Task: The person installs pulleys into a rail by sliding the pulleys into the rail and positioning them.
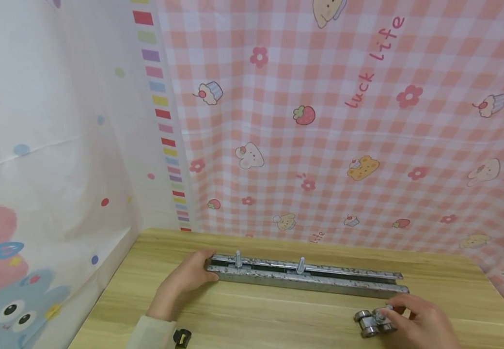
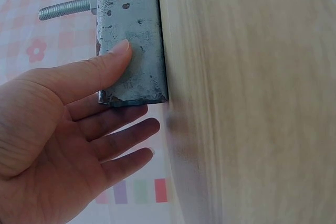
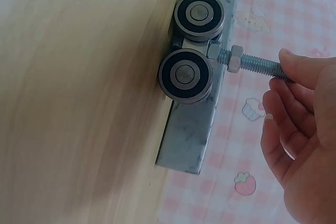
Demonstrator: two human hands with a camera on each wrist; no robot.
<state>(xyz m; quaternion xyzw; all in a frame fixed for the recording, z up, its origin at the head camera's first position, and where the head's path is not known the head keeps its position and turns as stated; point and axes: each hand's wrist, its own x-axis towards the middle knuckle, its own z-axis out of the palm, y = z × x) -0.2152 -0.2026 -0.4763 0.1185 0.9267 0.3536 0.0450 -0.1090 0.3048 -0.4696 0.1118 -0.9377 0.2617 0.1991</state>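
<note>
A grey steel channel rail [image 1: 313, 284] with a slot along its top lies across the wooden table. Two threaded bolts, a left one [image 1: 238, 260] and a right one [image 1: 301, 265], stand up through the slot. At the rail's left end, my left hand [image 1: 185, 277] grips it, thumb [image 2: 107, 69] on the near face and fingertips at the far side. My right hand [image 1: 426, 321] pinches the bolt [image 3: 257, 66] of a roller trolley [image 1: 370, 323] between thumb and fingers. This trolley has bearing wheels [image 3: 185, 75] and a hex nut [image 3: 234, 59]; it is in front of the rail's right end.
The wood-grain table [image 1: 256, 315] reaches back to a pink checked cloth [image 1: 278, 145] hanging behind it. On the left hangs a white cloth [image 1: 60, 121] with cartoon prints. A small black item [image 1: 182, 338] shows beside the left sleeve.
</note>
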